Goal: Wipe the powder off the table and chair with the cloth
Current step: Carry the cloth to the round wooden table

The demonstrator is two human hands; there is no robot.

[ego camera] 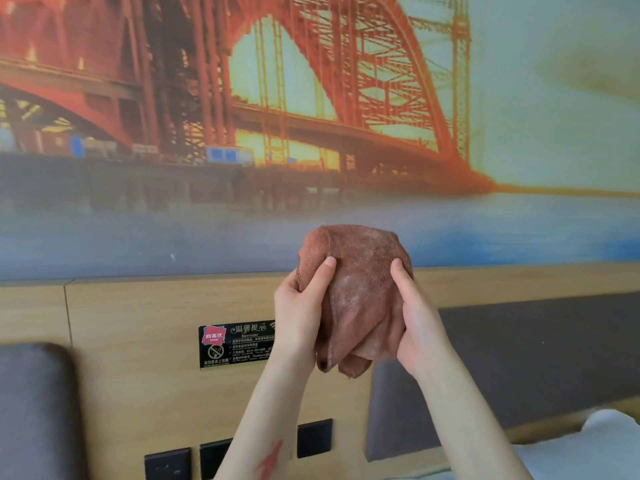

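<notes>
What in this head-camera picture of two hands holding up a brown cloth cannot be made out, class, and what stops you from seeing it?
- Table, chair, powder: outside the head view, which faces the wall.
- Fingers of the left hand and right hand: behind the cloth; only thumbs show.
- Black reminder sign: right end behind the left hand, small print unreadable.
- Wall sockets: partly behind the left forearm.

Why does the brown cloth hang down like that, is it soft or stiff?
Probably soft and floppy: the cloth bunches over the left hand and right hand, and its loose ends droop below them. It likely weighs little, since thumbs and fingers alone hold it up. Its fuzzy surface probably grips rather than slips.
</notes>
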